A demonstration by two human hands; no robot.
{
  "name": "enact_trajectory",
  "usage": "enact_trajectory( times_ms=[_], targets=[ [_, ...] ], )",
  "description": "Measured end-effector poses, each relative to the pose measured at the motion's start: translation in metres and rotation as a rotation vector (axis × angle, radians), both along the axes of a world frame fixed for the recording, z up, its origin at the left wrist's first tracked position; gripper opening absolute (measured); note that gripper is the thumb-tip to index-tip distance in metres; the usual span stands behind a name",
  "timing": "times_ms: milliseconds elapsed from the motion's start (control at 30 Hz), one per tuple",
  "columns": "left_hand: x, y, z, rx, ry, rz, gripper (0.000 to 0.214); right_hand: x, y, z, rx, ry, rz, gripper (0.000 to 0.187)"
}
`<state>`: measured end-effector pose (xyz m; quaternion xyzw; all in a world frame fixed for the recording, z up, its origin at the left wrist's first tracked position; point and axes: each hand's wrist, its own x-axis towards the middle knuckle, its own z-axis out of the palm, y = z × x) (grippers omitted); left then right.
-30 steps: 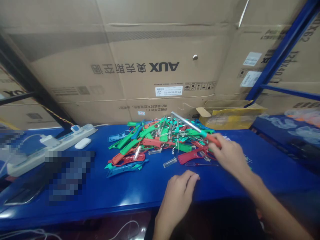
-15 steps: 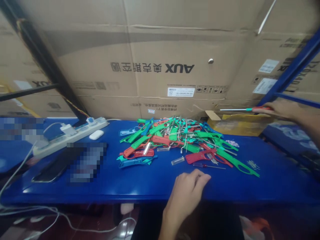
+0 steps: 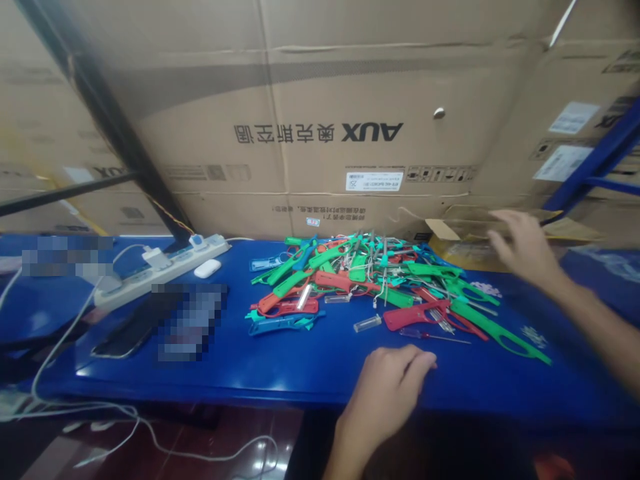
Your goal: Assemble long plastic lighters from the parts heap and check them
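My left hand (image 3: 390, 390) rests at the table's front, its fingers curled and pressed together; whatever they may hold is hidden. Just beyond it lie a small screwdriver (image 3: 435, 336) with a clear reddish handle and a red lighter handle (image 3: 407, 315). My right hand (image 3: 530, 250) is over the open cardboard box (image 3: 467, 255) at the back right, fingers spread, with nothing seen in them. Between the hands and the back wall spreads a heap of stick lighter parts: green handles (image 3: 495, 330), red and blue ones, metal rods and thin white wires.
A power strip (image 3: 165, 273) with plugs, a white earbud case (image 3: 207, 269) and a dark phone (image 3: 125, 330) are on the left of the blue table (image 3: 300, 373). Small pale pins (image 3: 534, 336) lie at right. Large cartons (image 3: 320, 87) stand behind, between metal posts.
My right hand has let go of the red stick lighter and moved left over the box; the lighter is out of sight. My left hand stays curled. The view has shifted slightly.
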<state>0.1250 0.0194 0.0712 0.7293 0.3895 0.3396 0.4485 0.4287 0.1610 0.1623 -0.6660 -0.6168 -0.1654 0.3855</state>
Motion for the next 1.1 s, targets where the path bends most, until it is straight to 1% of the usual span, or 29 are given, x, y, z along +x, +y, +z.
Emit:
enact_trajectory(
  times_ms=[67, 100, 133, 167, 200, 233, 267, 300, 333, 367, 400, 433, 467, 500, 567, 633, 700, 767, 833, 900, 1000, 1033, 1067, 1100],
  targets=[
    [-0.007, 0.005, 0.004, 0.012, -0.027, -0.008, 0.042, -0.02, -0.003, -0.024, 0.066, -0.126, 0.16, 0.033],
    [-0.013, 0.011, 0.009, 0.056, -0.042, -0.004, 0.038, -0.03, -0.001, -0.034, 0.09, -0.18, 0.234, 0.03],
    [-0.022, 0.021, 0.015, 0.129, -0.054, 0.009, 0.032, -0.041, 0.002, -0.043, 0.099, -0.234, 0.312, 0.026],
    [-0.033, 0.035, 0.023, 0.236, -0.058, 0.063, 0.03, -0.05, 0.008, -0.049, 0.09, -0.289, 0.395, 0.023],
    [-0.045, 0.053, 0.033, 0.375, -0.027, 0.121, 0.028, -0.06, 0.014, -0.054, 0.083, -0.333, 0.463, 0.021],
    [-0.058, 0.075, 0.045, 0.536, 0.048, 0.232, 0.025, -0.068, 0.021, -0.057, 0.078, -0.366, 0.511, 0.022],
    [-0.071, 0.099, 0.057, 0.689, 0.146, 0.396, 0.023, -0.075, 0.028, -0.059, 0.075, -0.389, 0.544, 0.024],
    [-0.081, 0.124, 0.069, 0.722, 0.176, 0.506, 0.024, -0.08, 0.034, -0.06, 0.078, -0.402, 0.562, 0.025],
    [-0.09, 0.148, 0.08, 0.728, 0.202, 0.574, 0.029, -0.085, 0.038, -0.06, 0.084, -0.407, 0.57, 0.026],
    [-0.095, 0.171, 0.089, 0.732, 0.24, 0.611, 0.032, -0.088, 0.041, -0.061, 0.09, -0.408, 0.575, 0.027],
    [-0.098, 0.19, 0.095, 0.737, 0.292, 0.604, 0.029, -0.091, 0.041, -0.062, 0.094, -0.407, 0.581, 0.027],
    [-0.098, 0.205, 0.098, 0.748, 0.35, 0.564, 0.026, -0.092, 0.04, -0.063, 0.097, -0.407, 0.589, 0.027],
    [-0.097, 0.216, 0.098, 0.759, 0.414, 0.495, 0.022, -0.093, 0.038, -0.065, 0.098, -0.406, 0.601, 0.026],
    [-0.094, 0.222, 0.094, 0.765, 0.477, 0.42, 0.018, -0.094, 0.035, -0.067, 0.098, -0.403, 0.614, 0.025],
    [-0.09, 0.225, 0.08, 0.764, 0.583, 0.292, 0.017, -0.092, 0.028, -0.069, 0.107, -0.377, 0.622, 0.025],
    [-0.088, 0.223, 0.061, 0.743, 0.655, 0.213, 0.025, -0.089, 0.024, -0.068, 0.128, -0.32, 0.602, 0.03],
    [-0.09, 0.221, 0.046, 0.732, 0.684, 0.188, 0.026, -0.084, 0.022, -0.064, 0.143, -0.246, 0.57, 0.035],
    [-0.095, 0.222, 0.039, 0.733, 0.676, 0.197, 0.022, -0.079, 0.023, -0.062, 0.137, -0.176, 0.548, 0.038],
    [-0.101, 0.224, 0.041, 0.745, 0.637, 0.229, 0.019, -0.077, 0.024, -0.062, 0.107, -0.123, 0.549, 0.035],
    [-0.107, 0.223, 0.047, 0.765, 0.574, 0.286, 0.023, -0.077, 0.025, -0.065, 0.063, -0.082, 0.564, 0.031],
    [-0.11, 0.21, 0.058, 0.787, 0.436, 0.4, 0.046, -0.082, 0.021, -0.067, 0.005, -0.031, 0.576, 0.028],
    [-0.109, 0.203, 0.061, 0.781, 0.361, 0.421, 0.054, -0.085, 0.018, -0.066, -0.017, -0.003, 0.59, 0.029],
    [-0.106, 0.194, 0.064, 0.742, 0.217, 0.405, 0.062, -0.089, 0.014, -0.065, -0.043, 0.054, 0.63, 0.03],
    [-0.101, 0.184, 0.066, 0.683, 0.064, 0.336, 0.07, -0.095, 0.008, -0.062, -0.076, 0.14, 0.698, 0.032]
  ],
)
